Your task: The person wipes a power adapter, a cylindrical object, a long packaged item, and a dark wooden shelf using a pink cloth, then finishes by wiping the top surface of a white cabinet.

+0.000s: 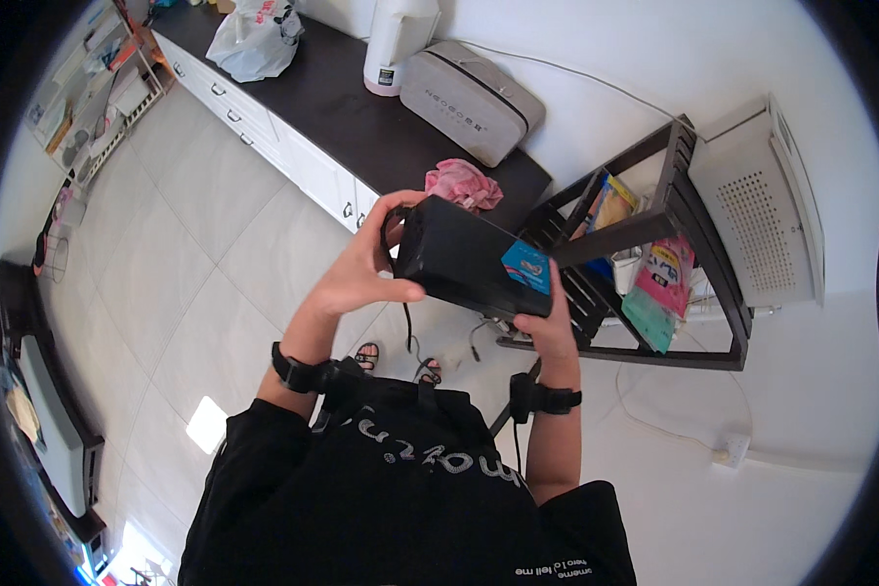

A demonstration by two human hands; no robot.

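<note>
A black box-shaped object (461, 256) with a blue label is held up between both hands, over the floor beside the cabinet. My left hand (370, 267) grips its left end, where a dark loop, perhaps a strap or cord, passes by the fingers; the thumb lies along the near edge. At the right end my right hand (553, 322) holds the near corner, fingers partly hidden behind the box. Just beyond the box, a crumpled pink cloth (463, 184) lies on the dark countertop (337, 99). What the box contains cannot be seen.
On the countertop stand a grey zip case (469, 102), a white jug (399, 44) and a white plastic bag (256, 40). A dark slatted rack (703, 271) holding packets is at the right, with a white perforated appliance (758, 212) beside it. A loose cable (475, 344) hangs near the rack.
</note>
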